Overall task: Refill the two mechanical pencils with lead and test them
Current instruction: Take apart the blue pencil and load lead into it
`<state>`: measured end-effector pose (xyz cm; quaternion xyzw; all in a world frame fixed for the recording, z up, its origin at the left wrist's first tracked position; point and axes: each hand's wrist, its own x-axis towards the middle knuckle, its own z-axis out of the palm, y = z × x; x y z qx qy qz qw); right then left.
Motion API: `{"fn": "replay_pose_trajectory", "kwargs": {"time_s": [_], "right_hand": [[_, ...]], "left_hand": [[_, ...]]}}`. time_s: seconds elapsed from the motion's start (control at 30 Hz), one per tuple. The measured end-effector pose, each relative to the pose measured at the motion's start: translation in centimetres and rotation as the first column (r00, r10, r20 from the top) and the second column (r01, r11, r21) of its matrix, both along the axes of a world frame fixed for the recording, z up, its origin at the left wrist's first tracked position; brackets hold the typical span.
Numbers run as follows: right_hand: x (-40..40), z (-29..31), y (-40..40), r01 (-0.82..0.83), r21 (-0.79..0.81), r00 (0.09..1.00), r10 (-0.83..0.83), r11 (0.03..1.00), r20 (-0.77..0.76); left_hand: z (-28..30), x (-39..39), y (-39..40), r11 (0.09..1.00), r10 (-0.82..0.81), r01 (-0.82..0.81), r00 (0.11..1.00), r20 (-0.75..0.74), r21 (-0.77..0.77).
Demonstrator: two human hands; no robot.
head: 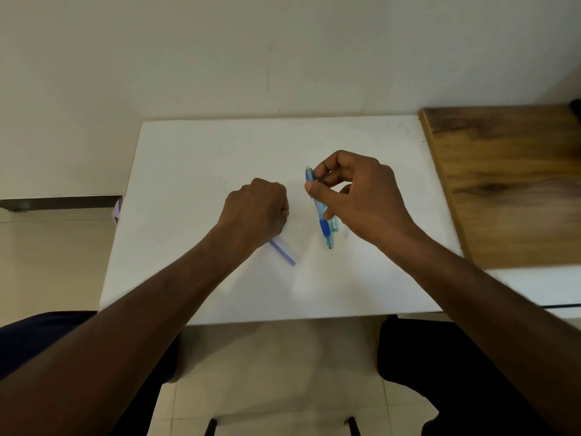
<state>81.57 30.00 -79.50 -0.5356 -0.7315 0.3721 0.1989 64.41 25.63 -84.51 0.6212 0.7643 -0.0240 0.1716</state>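
Note:
My right hand pinches a blue mechanical pencil near its white-capped top end between thumb and forefinger. The pencil points down toward me, its tip just above or on the white table. A small pale green lead case lies on the table right behind the pencil, partly hidden by my fingers. My left hand is closed in a fist over a purple mechanical pencil. Only the pencil's lower end sticks out below the wrist, lying on the table.
A wooden tabletop adjoins the white table on the right. A plain wall stands behind, with tiled floor on the left. My knees and a stool's legs show under the near edge.

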Motion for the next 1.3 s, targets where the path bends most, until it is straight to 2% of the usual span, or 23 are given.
{"fn": "replay_pose_trajectory", "kwargs": {"time_s": [0.07,0.13,0.23,0.3,0.37,0.43,0.5,0.7,1.3], "right_hand": [[-0.1,-0.1,0.0,-0.003,-0.003,1.0,0.003,1.0,0.007],[-0.3,-0.2,-0.1,-0.007,-0.012,1.0,0.007,1.0,0.011],[-0.3,-0.4,-0.2,-0.01,-0.023,1.0,0.01,1.0,0.01],[-0.4,-0.5,-0.3,-0.015,-0.03,1.0,0.015,0.999,0.012],[-0.5,-0.7,-0.4,-0.02,-0.036,1.0,0.021,0.999,0.02],[-0.8,-0.9,-0.4,-0.022,-0.031,0.999,0.023,0.999,0.033],[-0.9,-1.1,-0.2,-0.026,-0.019,0.998,0.027,0.999,0.048],[-1.0,-1.4,-0.1,-0.024,-0.018,1.0,0.024,1.0,0.009],[-0.3,-1.2,-0.1,-0.025,0.041,1.0,0.025,0.999,0.015]], "left_hand": [[-0.1,-0.1,-0.1,1.0,0.02,-0.02,0.998,0.058,-0.01],[0.1,-0.6,0.0,0.996,0.082,-0.09,0.976,0.2,0.029],[1.3,-1.7,0.3,0.965,0.165,-0.235,0.888,0.43,0.115],[2.1,-2.0,0.2,0.931,0.224,-0.347,0.783,0.58,0.109],[2.5,-2.1,-0.1,0.893,0.238,-0.443,0.612,0.754,0.078],[2.9,-2.0,-0.3,0.886,0.205,-0.462,0.47,0.859,0.041],[3.0,-1.8,-0.5,0.892,0.166,-0.452,0.391,0.905,0.032],[2.8,-1.7,-0.6,0.884,0.131,-0.453,0.485,0.865,0.12],[3.4,-1.3,-0.8,0.909,0.165,-0.407,0.55,0.819,0.09]]}}
